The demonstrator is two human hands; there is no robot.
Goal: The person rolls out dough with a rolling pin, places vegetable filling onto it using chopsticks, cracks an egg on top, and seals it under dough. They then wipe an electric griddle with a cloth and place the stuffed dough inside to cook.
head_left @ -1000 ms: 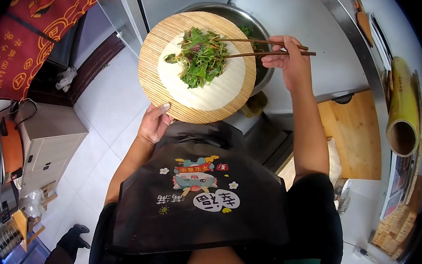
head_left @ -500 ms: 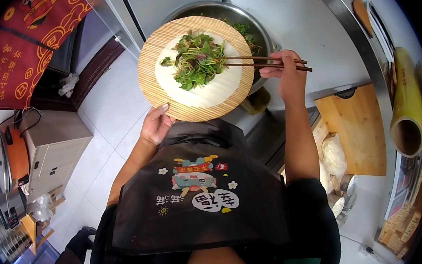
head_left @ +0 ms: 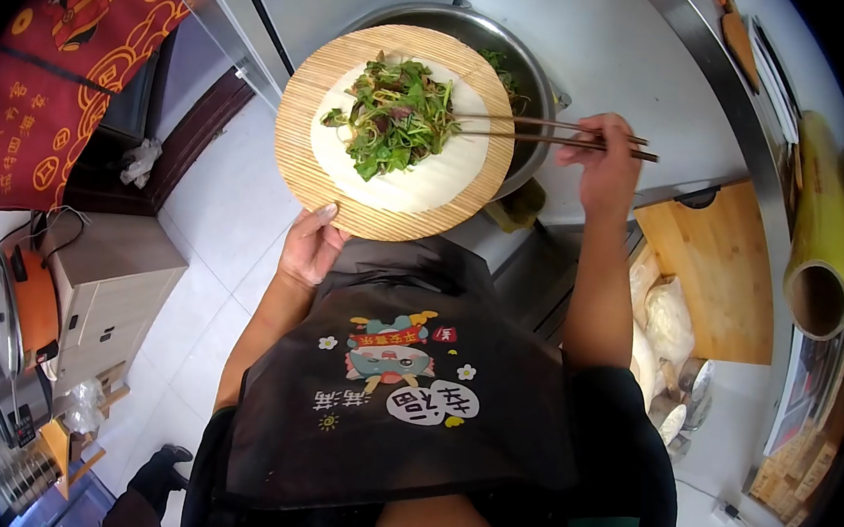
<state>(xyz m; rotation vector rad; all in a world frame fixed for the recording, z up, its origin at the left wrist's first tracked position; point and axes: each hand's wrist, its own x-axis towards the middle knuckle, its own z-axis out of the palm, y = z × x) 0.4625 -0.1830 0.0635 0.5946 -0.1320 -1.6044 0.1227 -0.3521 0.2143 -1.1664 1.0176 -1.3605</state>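
My left hand point(head_left: 311, 244) grips the near edge of a round ridged wooden board point(head_left: 301, 102), thumb on top and fingers underneath. On the board lies a pale, flat round of dough point(head_left: 439, 187). A heap of chopped leafy greens point(head_left: 394, 121) sits on the dough. My right hand point(head_left: 606, 164) is closed around a pair of dark wooden chopsticks point(head_left: 539, 131), whose tips reach the right side of the heap. Behind the board, partly covered by it, stands a steel basin point(head_left: 530, 57) with more greens inside.
To the right are a bamboo cutting board point(head_left: 723, 270), bags of pale contents point(head_left: 668, 320) and a thick bamboo tube point(head_left: 824, 238). A wooden cabinet point(head_left: 114, 287) stands at left, near a red printed curtain point(head_left: 43, 120). Another person's leg point(head_left: 160, 482) shows at lower left.
My right hand has moved right, drawing the chopsticks back so less of them overlaps the board. The heap looks slightly more spread. My left hand and the board stay nearly in place.
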